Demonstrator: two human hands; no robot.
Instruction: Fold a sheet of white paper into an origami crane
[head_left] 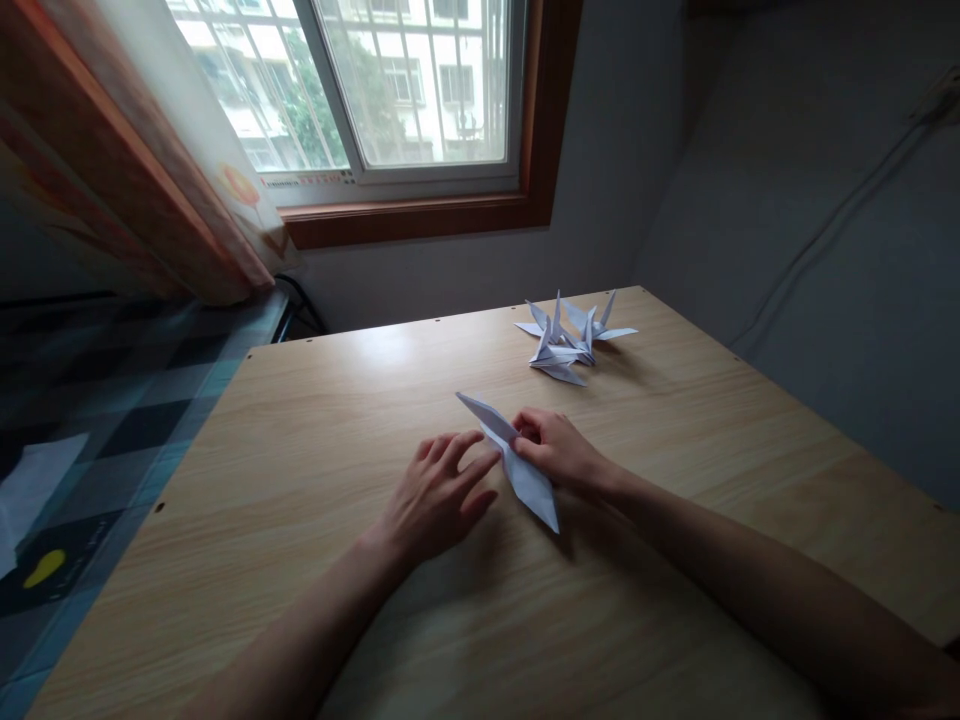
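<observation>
A folded sheet of white paper [529, 485], long and pointed at both ends, is held tilted just above the wooden table [315, 440]. My right hand [559, 450] pinches it near its middle, the thumb on the near face and the other fingers curled behind. On the paper's left side is my left hand [446, 490], its fingers spread. Those fingertips come close to the paper's edge; whether they touch it I cannot tell. Beyond my hands, several folded white paper cranes [562, 345] stand in a cluster on the table.
A bed with a checked cover [112, 500] adjoins the table on the left, with a white sheet of paper [45, 490] lying on it. Behind are a barred window [420, 90] and an orange curtain [142, 150]. A cable [825, 230] runs down the right wall.
</observation>
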